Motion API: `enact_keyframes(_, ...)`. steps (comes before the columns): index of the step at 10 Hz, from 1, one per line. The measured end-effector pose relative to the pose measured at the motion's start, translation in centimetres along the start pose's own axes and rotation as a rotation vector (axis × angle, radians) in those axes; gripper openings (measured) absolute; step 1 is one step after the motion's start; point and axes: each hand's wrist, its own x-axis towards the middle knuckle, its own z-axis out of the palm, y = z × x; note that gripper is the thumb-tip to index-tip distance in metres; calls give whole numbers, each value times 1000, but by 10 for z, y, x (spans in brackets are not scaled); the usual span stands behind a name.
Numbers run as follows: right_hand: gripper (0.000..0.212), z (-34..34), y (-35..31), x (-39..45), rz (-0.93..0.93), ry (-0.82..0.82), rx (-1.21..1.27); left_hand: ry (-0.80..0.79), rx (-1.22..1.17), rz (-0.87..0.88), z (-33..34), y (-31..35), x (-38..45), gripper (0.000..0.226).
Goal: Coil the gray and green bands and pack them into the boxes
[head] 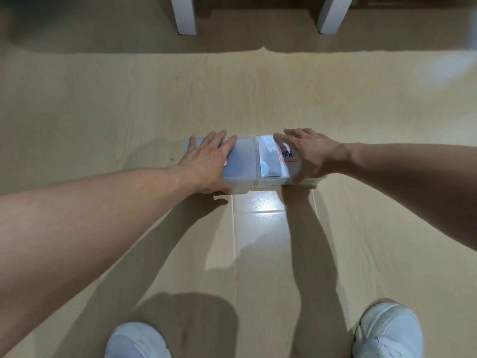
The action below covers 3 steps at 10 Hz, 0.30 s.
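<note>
Two translucent white lidded boxes stand side by side on the wooden floor. My left hand [209, 164] lies flat on the lid of the left box [238, 171], fingers spread, thumb at its near edge. My right hand [308, 153] rests the same way on the right box [268, 166], whose lid carries a red-bordered label [287, 155] with dark handwriting. A greenish-blue shape shows dimly through the right lid. A grey tone shows through the left lid. The bands themselves cannot be made out clearly.
Pale wood-look floor boards [129, 104] run all around the boxes. Two white furniture legs [184, 15] [333, 14] stand at the far side. My two white shoes [136, 341] [389, 332] are at the near edge.
</note>
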Motion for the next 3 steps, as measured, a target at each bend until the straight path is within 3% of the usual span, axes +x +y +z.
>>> enact_keyframes(1,92,-17,-8,-21,-36,71,54,36,-77,-1,-19,-3,-14,121)
enact_keyframes(2,57,-48,-13,-55,-68,262,193,190,-349,-47,-61,-2,-41,104)
enact_keyframes(3,29,-87,-16,-104,20,582,397,528,-627,-110,-109,-3,-78,82)
